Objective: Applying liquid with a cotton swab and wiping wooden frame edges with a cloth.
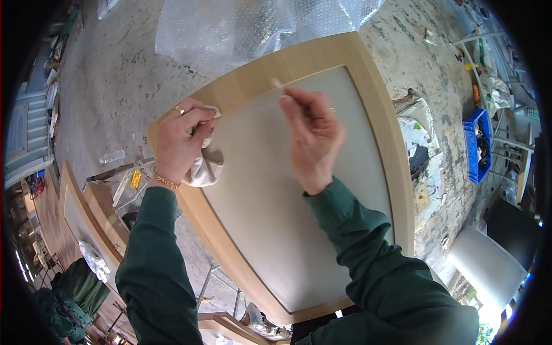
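A large panel with a grey face (276,195) and a light wooden frame (397,184) lies in front of me. At its far left corner my left hand (179,141) is closed around a bunched off-white cloth (205,174). Part of that cloth pokes out past the fingers onto the frame. My right hand (315,135) is over the far part of the grey face, thumb and fingers pinched together. A small, thin whitish piece (277,84) sticks out from the fingertips toward the far rail; it is blurred, and its kind cannot be made out.
Bubble wrap (230,29) lies on the stained concrete floor beyond the panel. A blue crate (476,146) stands at the right, near metal racks. Another wood-framed panel (86,215) leans at the left. Metal stand legs (210,282) show under the panel's left side.
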Tool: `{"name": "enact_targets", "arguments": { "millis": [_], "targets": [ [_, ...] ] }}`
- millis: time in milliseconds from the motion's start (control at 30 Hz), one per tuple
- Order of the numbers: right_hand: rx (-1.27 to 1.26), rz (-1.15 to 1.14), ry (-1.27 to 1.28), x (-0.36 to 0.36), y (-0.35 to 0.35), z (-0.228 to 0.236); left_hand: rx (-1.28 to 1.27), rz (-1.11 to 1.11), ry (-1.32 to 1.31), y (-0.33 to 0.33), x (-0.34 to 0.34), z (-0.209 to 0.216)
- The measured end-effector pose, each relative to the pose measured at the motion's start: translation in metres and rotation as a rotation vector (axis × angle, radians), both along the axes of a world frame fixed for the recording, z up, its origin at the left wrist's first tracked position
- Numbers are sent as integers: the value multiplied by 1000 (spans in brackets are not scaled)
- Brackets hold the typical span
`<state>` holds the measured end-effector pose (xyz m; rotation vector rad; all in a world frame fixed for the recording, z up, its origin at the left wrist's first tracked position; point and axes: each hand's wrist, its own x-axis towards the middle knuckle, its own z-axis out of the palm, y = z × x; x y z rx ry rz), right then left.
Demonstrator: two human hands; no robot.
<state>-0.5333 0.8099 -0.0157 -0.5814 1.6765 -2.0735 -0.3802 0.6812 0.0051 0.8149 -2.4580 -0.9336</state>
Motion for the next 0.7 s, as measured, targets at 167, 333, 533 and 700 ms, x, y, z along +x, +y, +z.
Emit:
{"name": "enact_targets", "arguments": {
  "millis": [167,333,533,700],
  "targets": [
    [211,-202,333,-65,27,6,21,-12,-21,-5,8,-2],
    [532,-287,607,-101,30,-4,71,0,5,-2,8,-13],
    [472,-390,623,-109,47,-10,83,78,-55,1,-5,6],
    [410,-357,504,-103,46,-7,526,271,-35,-22,7,11]
  ]
}}
